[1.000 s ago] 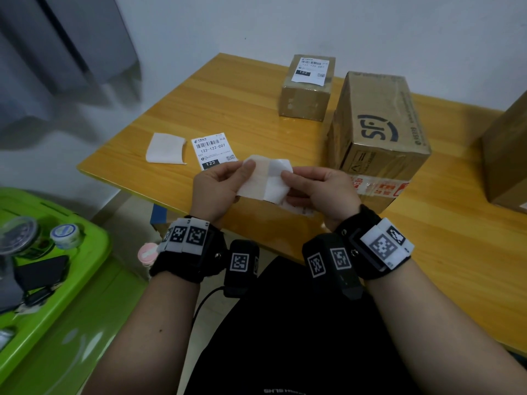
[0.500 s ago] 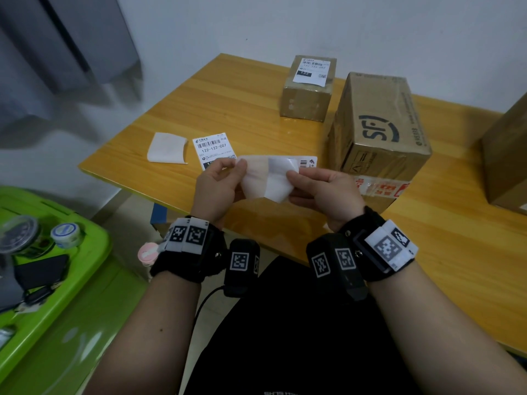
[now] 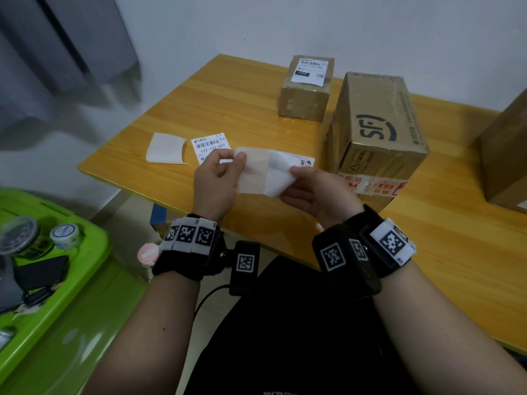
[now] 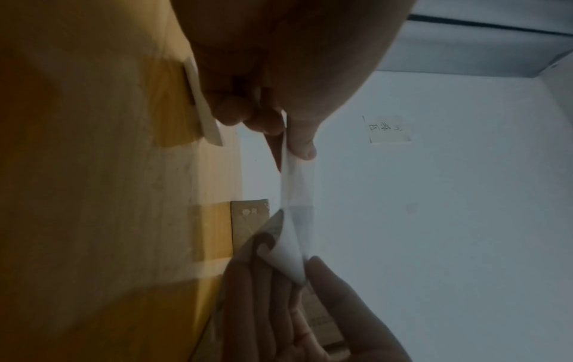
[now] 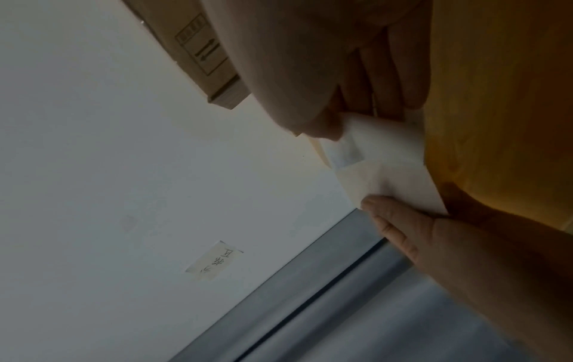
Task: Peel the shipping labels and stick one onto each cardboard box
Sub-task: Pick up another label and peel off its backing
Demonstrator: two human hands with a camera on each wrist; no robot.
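Over the near table edge my left hand [image 3: 237, 160] pinches the translucent backing sheet [image 3: 252, 173] at its left end. My right hand [image 3: 291, 178] pinches the white shipping label [image 3: 281, 181], partly peeled off that backing; its printed end [image 3: 306, 162] sticks out to the right. The left wrist view shows the label [image 4: 294, 191] stretched between both pinches. A small cardboard box [image 3: 302, 105] at the back carries a label [image 3: 312, 70]. The large box [image 3: 373, 129] with a black logo has a bare top. A third box [image 3: 507, 155] is cut off at the right. Another printed label [image 3: 209, 142] lies on the table.
A blank white backing sheet [image 3: 165, 148] lies left of the loose label. The wooden table [image 3: 456, 266] has bare surface at front right. A green bin [image 3: 71, 295] with tape rolls and dark items stands low on the left. A white wall backs the table.
My hands have drawn apart and the label has come further off its backing. Its printed end now shows beyond my right hand.
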